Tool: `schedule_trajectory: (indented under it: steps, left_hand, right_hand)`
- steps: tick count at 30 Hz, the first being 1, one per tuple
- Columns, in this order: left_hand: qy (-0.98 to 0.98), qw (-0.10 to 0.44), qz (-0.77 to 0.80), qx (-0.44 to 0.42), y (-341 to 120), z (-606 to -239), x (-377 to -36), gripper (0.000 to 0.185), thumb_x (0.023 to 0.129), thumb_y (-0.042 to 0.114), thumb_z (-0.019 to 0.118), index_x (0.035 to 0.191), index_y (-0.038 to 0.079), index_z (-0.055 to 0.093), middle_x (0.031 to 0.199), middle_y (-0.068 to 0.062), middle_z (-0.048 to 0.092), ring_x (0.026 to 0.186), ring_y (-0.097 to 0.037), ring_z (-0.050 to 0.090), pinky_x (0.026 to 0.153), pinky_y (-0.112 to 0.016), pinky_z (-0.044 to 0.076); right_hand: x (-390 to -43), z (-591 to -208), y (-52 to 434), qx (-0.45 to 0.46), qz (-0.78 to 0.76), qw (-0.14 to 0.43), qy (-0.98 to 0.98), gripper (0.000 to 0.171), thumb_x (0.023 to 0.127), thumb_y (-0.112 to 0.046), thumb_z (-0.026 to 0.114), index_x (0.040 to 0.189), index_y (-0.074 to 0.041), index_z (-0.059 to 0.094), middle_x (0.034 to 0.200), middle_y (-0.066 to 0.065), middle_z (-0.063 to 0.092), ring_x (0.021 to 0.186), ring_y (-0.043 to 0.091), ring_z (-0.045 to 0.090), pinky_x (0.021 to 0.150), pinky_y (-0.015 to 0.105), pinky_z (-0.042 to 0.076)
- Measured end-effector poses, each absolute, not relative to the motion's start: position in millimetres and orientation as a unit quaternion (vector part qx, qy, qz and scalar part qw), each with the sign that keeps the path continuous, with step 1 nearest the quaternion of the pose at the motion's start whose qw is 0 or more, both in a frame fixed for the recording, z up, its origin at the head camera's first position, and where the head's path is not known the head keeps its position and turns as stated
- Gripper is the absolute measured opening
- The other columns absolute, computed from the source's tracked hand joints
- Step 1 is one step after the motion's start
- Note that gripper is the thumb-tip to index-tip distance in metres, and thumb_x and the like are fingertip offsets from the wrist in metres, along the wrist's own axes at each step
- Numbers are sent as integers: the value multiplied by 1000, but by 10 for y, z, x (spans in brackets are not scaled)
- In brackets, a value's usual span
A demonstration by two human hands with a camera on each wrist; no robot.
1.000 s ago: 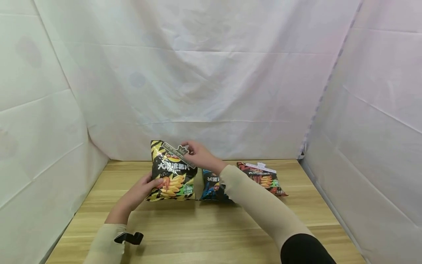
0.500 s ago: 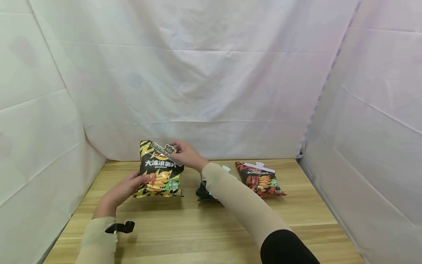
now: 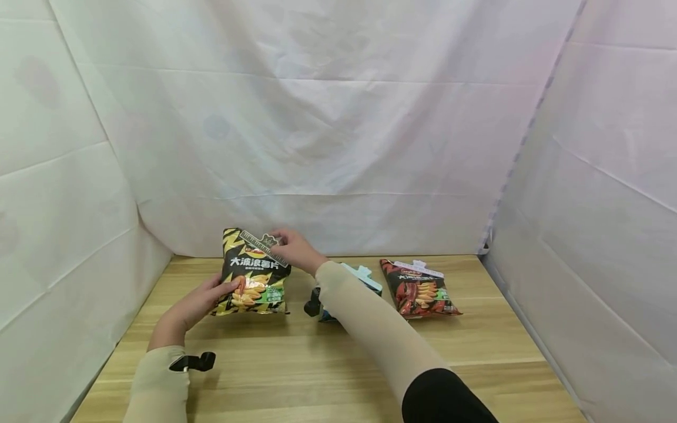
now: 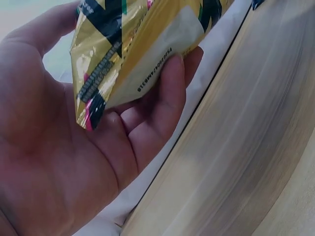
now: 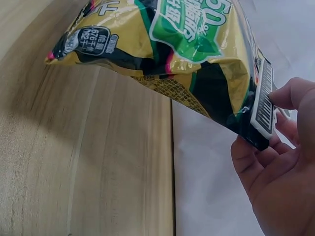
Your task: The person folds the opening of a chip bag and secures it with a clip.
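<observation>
A black-and-yellow bag of potato chips (image 3: 256, 276) is held upright above the table at the left of the head view. My left hand (image 3: 203, 301) grips its lower left side, thumb on the front and fingers behind, as the left wrist view shows round the bag's edge (image 4: 123, 54). A dark ruler-patterned bag clip (image 3: 258, 244) sits slanted across the bag's top right corner. With thumb and fingers my right hand (image 3: 298, 249) pinches this clip; in the right wrist view the thumb presses the clip's edge (image 5: 264, 101).
On the wooden table (image 3: 296, 370), a blue chip bag (image 3: 326, 316) with a light blue clip (image 3: 362, 274) lies partly hidden behind my right forearm. Farther right lies a red chip bag (image 3: 420, 294) with a white clip (image 3: 418, 268). White cloth (image 3: 328, 147) walls the table's back and sides.
Both hands have carried the black-and-yellow bag leftward together, mostly in the first half second. The right forearm has shifted left, uncovering the blue bag's light blue clip.
</observation>
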State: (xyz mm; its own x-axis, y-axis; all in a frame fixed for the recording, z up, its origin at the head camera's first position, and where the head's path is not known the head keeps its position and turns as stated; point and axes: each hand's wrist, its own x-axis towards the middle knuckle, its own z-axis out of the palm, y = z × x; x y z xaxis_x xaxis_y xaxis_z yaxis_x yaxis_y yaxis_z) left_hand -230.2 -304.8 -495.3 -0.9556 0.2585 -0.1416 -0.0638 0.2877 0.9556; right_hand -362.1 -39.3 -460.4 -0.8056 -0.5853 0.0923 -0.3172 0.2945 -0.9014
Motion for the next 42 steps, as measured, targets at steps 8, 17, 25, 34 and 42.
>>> schedule_trajectory:
  steps: [8,17,25,34,42]
  left_hand:
    - [830,130,541,32,-3036,-5036,-2310,79,116,52,53,169,-3,31,153,-24,59,134,-33,60,105,-44,52]
    - [876,143,461,-7,-3047,-5111,-2291,108,111,70,50,169,-15,18,171,-41,26,157,-61,29,120,-74,37]
    - [897,131,422,-13,-2983,-5122,-2275,99,110,70,53,158,-15,42,160,-40,45,147,-58,46,112,-70,46]
    - [921,124,368,-25,-2945,-5100,-2264,104,109,75,47,155,-18,46,157,-42,48,144,-61,48,112,-70,46]
    - [925,121,359,-31,-2919,-5060,-2247,97,113,69,45,153,-19,48,153,-43,50,141,-61,50,111,-70,47]
  right_hand:
    - [-3709,-4827,-398,-261,-474,157,826,52,108,-22,70,158,-15,61,126,2,69,100,16,66,73,35,56]
    - [-3709,-5041,-431,-245,-454,199,834,56,113,-19,62,166,-6,50,158,14,59,75,11,56,70,35,53]
    - [-3645,-5102,-417,-245,-417,231,844,61,111,-6,55,171,-7,41,174,11,42,68,11,42,61,34,40]
    - [-3636,-5191,-455,-236,-393,204,865,44,113,-8,60,156,2,59,163,19,55,56,11,40,59,32,40]
    - [-3678,-5285,-488,-242,-351,183,886,25,112,-11,65,129,4,77,133,20,74,57,11,37,63,33,39]
